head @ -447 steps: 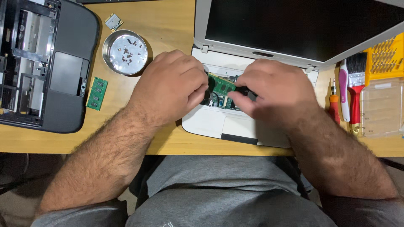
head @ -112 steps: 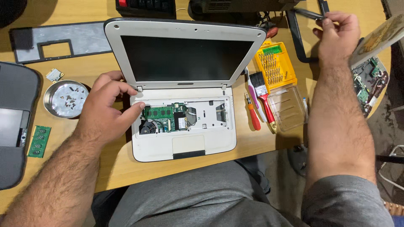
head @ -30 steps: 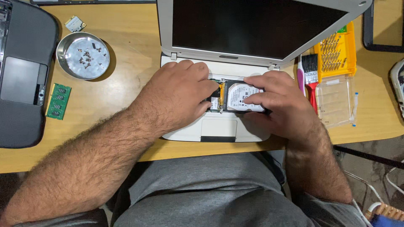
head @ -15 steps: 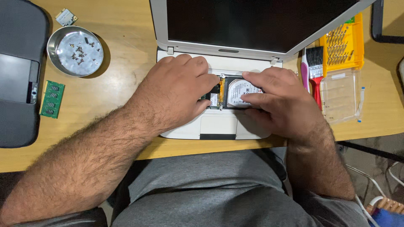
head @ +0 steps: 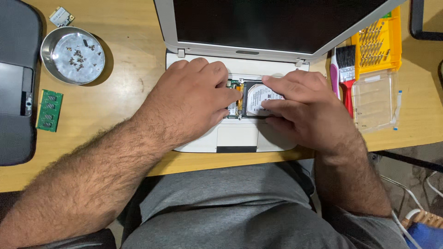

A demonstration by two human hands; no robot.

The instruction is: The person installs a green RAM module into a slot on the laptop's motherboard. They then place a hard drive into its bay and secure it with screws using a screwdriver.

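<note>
We see even, warm overhead light and a sharp frame; the round steel dish (head: 72, 55) at upper left casts a soft shadow rightward, its rim glinting faintly.

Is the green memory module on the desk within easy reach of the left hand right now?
Probably yes. The left hand rests on the open laptop, and only bare desk lies between it and the memory module; the screw dish sits farther back.
</note>
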